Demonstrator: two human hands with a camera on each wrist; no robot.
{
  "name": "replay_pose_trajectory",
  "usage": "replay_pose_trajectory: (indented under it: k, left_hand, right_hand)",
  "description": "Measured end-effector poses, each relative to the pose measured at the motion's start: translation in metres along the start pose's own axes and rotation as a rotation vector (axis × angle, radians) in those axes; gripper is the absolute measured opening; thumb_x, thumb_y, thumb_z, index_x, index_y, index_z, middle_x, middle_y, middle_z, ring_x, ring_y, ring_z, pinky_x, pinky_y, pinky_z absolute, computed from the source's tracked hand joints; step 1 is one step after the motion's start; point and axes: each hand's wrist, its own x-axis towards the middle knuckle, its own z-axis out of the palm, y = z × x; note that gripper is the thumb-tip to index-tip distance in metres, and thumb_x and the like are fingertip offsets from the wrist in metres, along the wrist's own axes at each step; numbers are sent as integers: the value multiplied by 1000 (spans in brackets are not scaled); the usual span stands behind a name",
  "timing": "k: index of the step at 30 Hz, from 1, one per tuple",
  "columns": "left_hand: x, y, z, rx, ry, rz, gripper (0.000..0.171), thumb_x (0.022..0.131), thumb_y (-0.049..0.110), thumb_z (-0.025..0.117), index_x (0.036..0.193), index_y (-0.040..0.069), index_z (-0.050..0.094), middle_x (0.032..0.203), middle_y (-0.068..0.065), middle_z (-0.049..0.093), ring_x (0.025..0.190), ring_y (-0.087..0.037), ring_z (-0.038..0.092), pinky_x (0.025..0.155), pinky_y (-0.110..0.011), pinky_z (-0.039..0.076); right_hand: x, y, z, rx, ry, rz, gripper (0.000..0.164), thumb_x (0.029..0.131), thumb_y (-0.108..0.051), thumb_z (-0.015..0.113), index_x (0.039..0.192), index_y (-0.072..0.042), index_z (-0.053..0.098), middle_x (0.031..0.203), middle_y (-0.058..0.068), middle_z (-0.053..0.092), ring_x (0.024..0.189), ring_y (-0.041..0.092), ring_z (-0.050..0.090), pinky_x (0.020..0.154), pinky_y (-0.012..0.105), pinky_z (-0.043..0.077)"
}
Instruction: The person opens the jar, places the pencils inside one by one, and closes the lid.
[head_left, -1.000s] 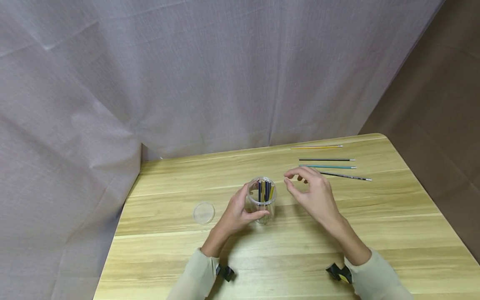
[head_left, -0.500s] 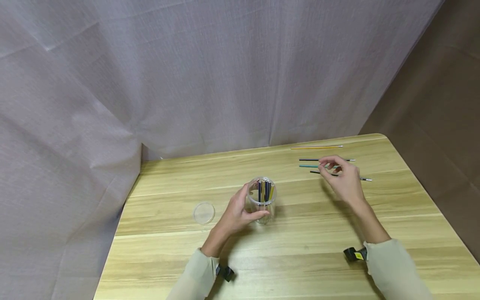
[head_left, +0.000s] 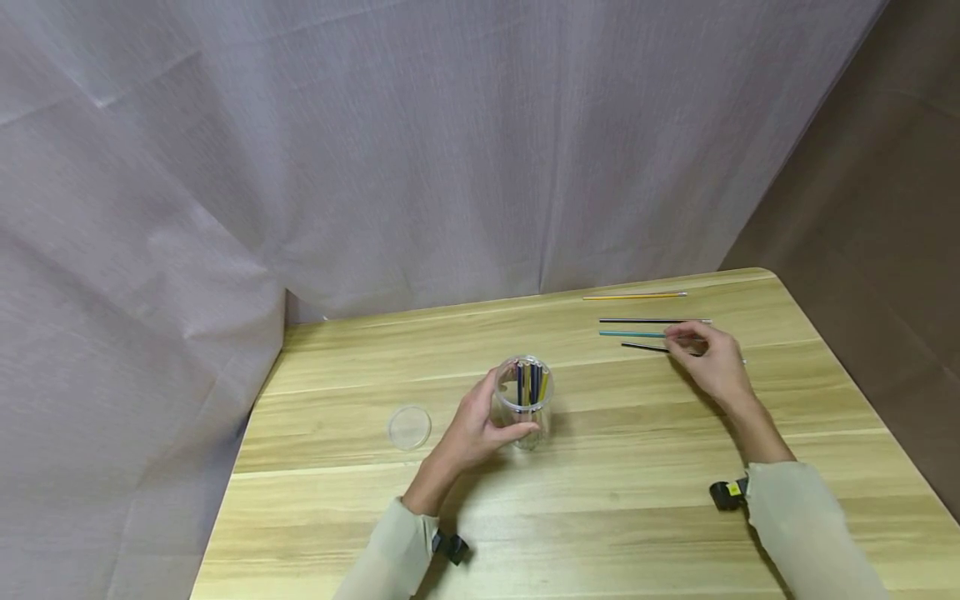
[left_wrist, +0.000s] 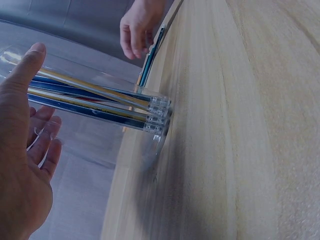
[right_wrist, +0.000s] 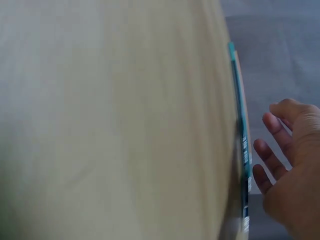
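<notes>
Pencils (head_left: 632,334) beneath the empty, loosely curved right hand (head_left: 711,360) look light, stiff and prone to rolling, best pinched mid-shaft; the left hand (head_left: 476,423) grips the jar (head_left: 544,419).

No text can be read; the pale print (right_wrist: 245,150) on the pencils (right_wrist: 240,100) blurs.

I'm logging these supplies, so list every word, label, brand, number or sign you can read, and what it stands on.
Nothing is legible in any view.
Pale, print-like marks among the slim teal pencil and slim black pencils: too blurred; which one bears them is unclear.
Small yellow label on the black right-wrist camera: too small.
Clear round plastic jar and clear round lid: no lettering visible.
</notes>
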Motion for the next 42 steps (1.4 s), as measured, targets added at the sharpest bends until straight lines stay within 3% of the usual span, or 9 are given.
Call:
replay_pose_trajectory:
  k: [8, 13, 19, 23, 42]
  left_hand:
    - [0, 1, -2, -1, 2, -3, 96, 82, 23, 94, 159, 6, 40, 147, -17, 61, 136, -31, 57, 120, -53, 40]
    - [0, 1, -2, -6, -8, -31, 97, 81, 23, 95, 159, 7, 40, 147, -16, 61, 138, -30, 56, 121, -52, 39]
    - [0, 1, -1, -11, -12, -50, 97, 82, 24, 94, 160, 7, 39, 148, -15, 60, 138, -28, 56, 122, -50, 37]
    - [0, 0, -1, -19, -14, -49, 97, 82, 24, 94, 160, 7, 39, 148, -16, 60, 138, -28, 56, 122, -51, 37]
    - [1, -2, 0, -10, -1, -1, 96, 81, 22, 94, 159, 7, 40, 147, -17, 60, 136, -30, 58, 120, -52, 40]
  right_hand:
    - [1, 19, -1, -17, 4, -19, 17, 93, 6, 75, 109, 5, 75, 99, 24, 74, 84, -7, 62, 78, 6, 47]
    - [0, 22, -1, -91, -2, -14, 16, 91, 5, 77, 107, 2, 76, 97, 20, 75, 83, -3, 62, 77, 7, 45]
    - [-3, 23, -3, -186, -35, -8, 17, 91, 3, 79, 107, -2, 77, 96, 18, 76, 96, 26, 59, 87, 33, 41]
    - [-3, 23, -3, -208, -41, -10, 17, 92, 4, 79, 107, -1, 76, 97, 20, 76, 97, 33, 57, 87, 43, 37]
    - [-6, 19, 1, -205, -4, 2, 15, 92, 0, 80, 106, -4, 78, 96, 16, 77, 92, 23, 56, 80, 30, 40]
